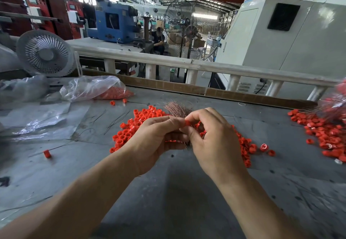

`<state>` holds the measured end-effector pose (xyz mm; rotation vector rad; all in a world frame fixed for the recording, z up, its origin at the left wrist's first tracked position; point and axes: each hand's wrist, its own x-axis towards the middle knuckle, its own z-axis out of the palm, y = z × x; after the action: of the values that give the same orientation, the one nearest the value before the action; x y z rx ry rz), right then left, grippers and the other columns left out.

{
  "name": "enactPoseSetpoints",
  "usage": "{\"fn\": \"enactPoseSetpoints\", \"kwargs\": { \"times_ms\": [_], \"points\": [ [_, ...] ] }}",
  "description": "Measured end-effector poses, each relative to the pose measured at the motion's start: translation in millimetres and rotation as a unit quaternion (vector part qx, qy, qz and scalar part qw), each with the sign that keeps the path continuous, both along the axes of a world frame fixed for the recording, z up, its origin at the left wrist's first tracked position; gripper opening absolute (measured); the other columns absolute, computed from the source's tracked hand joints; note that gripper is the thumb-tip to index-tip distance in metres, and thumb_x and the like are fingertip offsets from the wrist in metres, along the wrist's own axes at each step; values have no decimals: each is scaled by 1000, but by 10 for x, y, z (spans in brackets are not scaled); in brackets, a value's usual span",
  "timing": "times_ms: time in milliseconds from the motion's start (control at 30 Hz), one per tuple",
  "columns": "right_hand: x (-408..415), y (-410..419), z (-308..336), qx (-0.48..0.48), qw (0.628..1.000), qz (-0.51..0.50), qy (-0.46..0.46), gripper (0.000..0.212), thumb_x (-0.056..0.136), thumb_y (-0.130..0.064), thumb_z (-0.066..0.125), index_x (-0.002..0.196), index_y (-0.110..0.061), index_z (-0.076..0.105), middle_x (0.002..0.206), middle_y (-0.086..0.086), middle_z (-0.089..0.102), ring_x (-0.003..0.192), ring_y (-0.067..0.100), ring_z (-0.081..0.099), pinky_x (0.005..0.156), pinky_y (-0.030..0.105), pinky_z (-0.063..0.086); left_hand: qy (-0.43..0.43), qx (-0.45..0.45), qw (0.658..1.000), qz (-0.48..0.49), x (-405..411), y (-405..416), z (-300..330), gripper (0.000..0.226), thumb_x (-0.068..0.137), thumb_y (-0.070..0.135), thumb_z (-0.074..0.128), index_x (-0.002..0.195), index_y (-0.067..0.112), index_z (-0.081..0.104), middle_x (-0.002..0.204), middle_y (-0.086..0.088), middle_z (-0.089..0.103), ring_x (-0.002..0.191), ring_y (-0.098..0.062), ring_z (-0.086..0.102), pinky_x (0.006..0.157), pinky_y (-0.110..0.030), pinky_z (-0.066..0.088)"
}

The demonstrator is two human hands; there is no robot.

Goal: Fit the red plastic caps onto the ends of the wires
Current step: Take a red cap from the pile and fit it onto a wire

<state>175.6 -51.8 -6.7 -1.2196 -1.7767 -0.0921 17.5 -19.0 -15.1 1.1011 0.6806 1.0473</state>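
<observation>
Capping step: left hand (159, 136) grips wire bundle (177, 108), right hand (209, 136) pinches one red cap (187, 122) at its near end; next likely needs pressing home.

My left hand (159, 136) grips a bundle of thin coppery wires (177, 108), their ends fanning up and away from me. My right hand (211, 136) pinches one red plastic cap (187, 122) against the bundle. Beneath my hands lies a loose heap of red caps (138, 124) on the grey table (177, 192); a second heap (325, 136) sits well to the right.
</observation>
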Motion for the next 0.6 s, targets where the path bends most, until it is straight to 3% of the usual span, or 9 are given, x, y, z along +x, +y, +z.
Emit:
{"fn": "enactPoseSetpoints", "kwargs": {
  "times_ms": [133,467,600],
  "points": [
    [-3,-3,6,15,1000,0,5,11,89,-16,76,90,-18,66,89,-10,59,82,12,57,67,34,50,-10,-13,1000,8,13,9,4,18,95,23,63,92,11,77,96,-17,70,82,-23,67,81,-40,55],
    [4,12,13,52,998,-21,-9,12,88,-12,74,83,-16,64,83,-8,60,83,15,55,72,30,44,16,5,1000,-6,20,-39,40,22,101,19,57,103,2,70,93,-14,69,80,-22,65,73,-34,55],
    [8,19,32,71,997,-20,-18,11,88,-15,74,81,-16,65,81,-8,61,81,17,53,73,33,45,12,11,1000,-5,14,-30,42,25,92,25,62,102,2,70,92,-16,68,79,-22,65,73,-34,55]
  ]
}}
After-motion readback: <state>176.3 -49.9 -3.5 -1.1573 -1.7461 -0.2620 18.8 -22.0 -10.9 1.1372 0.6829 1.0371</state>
